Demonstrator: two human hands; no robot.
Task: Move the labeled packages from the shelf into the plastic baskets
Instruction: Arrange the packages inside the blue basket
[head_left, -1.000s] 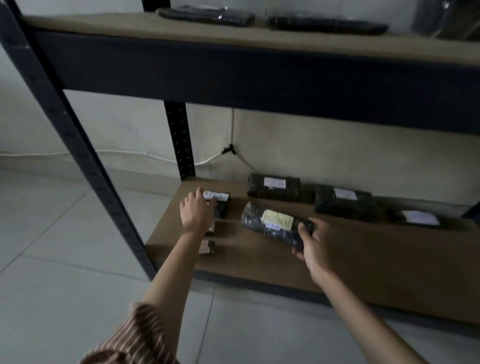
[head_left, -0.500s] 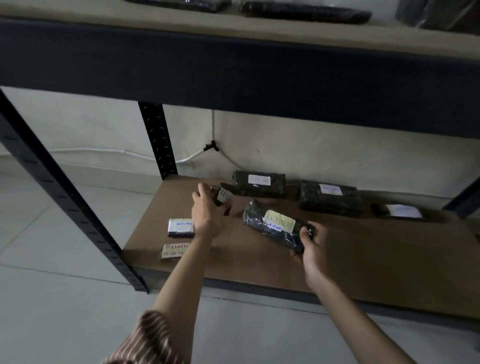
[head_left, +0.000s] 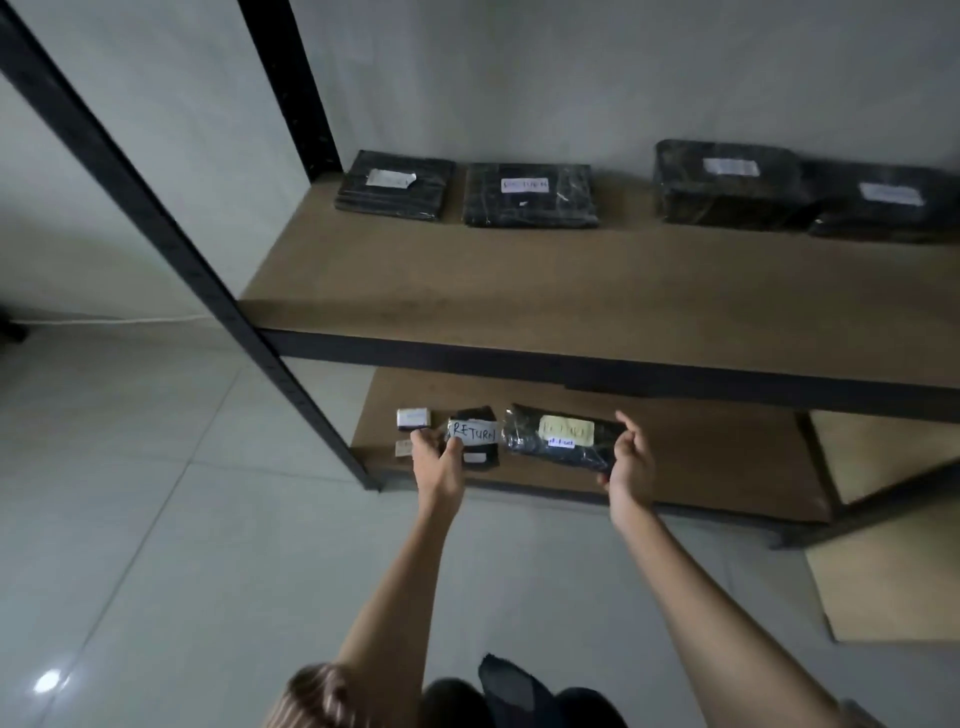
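- Left hand (head_left: 435, 457) grips a small black package (head_left: 474, 435) marked RETURN; half a second ago it was only reaching for it.
- Right hand (head_left: 629, 460) holds the long package (head_left: 563, 435), now level, lengthwise along the bottom shelf's (head_left: 691, 467) front edge.

At three o'clock, the rightmost black package (head_left: 883, 208) on the middle shelf (head_left: 571, 291) is cut off by the frame edge, and its white label is too blurred to read. The middle shelf hides the back of the lower shelf (head_left: 701, 467). At six o'clock, the yellow label (head_left: 566, 430) on the long package (head_left: 561, 439) is illegible.
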